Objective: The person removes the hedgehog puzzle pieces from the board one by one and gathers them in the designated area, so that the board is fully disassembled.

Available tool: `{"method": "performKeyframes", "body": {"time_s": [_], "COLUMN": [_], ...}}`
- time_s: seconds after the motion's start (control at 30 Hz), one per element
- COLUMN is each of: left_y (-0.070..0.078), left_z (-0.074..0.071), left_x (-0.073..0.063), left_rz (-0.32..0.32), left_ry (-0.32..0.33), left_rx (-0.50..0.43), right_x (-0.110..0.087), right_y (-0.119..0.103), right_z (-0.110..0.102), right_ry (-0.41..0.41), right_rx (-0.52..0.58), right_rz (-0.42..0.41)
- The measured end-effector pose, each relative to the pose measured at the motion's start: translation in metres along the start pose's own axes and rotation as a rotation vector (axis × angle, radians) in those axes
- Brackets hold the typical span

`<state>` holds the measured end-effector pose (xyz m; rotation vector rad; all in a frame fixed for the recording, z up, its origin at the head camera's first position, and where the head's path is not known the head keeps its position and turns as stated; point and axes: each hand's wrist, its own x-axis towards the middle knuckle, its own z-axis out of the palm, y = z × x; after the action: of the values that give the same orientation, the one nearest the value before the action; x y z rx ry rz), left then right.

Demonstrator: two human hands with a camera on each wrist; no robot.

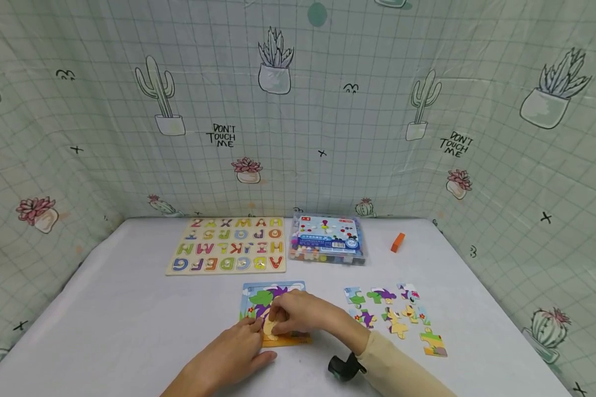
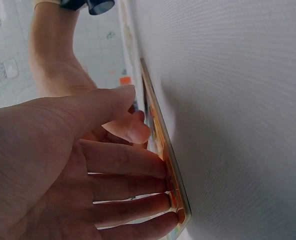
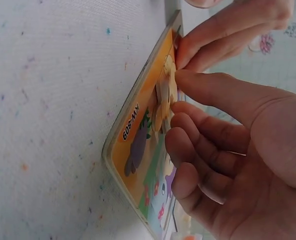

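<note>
A small jigsaw board (image 1: 250, 289) with a colourful picture and an orange lower border lies flat near the front of the table. My right hand (image 1: 300, 313) is over it, thumb and forefinger pinching a yellow puzzle piece (image 3: 163, 107), which is tilted up from the board in the right wrist view. My left hand (image 1: 232, 348) rests at the board's left side, its fairly straight fingers (image 2: 130, 192) touching the surface. To the right lie several loose puzzle pieces (image 1: 397, 328), spread out in rough rows.
Behind the jigsaw board is a wooden alphabet board (image 1: 230, 248) with coloured letters. Next to it stands a clear plastic box (image 1: 328, 240) of small coloured parts. An orange block (image 1: 398, 242) lies at the back right. Patterned cloth (image 1: 298, 127) walls in the table.
</note>
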<state>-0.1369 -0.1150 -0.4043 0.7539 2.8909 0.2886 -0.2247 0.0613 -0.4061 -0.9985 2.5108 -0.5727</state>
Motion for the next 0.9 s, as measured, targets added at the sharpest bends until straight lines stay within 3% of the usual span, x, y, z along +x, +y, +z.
{"method": "performKeyframes", "body": {"time_s": [0.23,0.6,0.9], "left_y": [0.0002,0.0018,0.0007], "left_z": [0.0001,-0.0021,-0.0022], "left_x": [0.0007,0.0028,0.0016], "left_rz": [-0.017,-0.037,-0.019], "left_ry": [-0.026,-0.045,-0.025], "left_rx": [-0.008,-0.007,-0.001], "right_x": [0.0031,0.0045,0.0056], "right_y": [0.0022,-0.0001,-0.0026], "right_z": [0.0008,-0.0009,-0.0015], "right_ry": [0.039,0.032,0.010], "right_rx": [-0.062,-0.066,-0.001], "right_rz": [-0.043,-0.028,0.014]}}
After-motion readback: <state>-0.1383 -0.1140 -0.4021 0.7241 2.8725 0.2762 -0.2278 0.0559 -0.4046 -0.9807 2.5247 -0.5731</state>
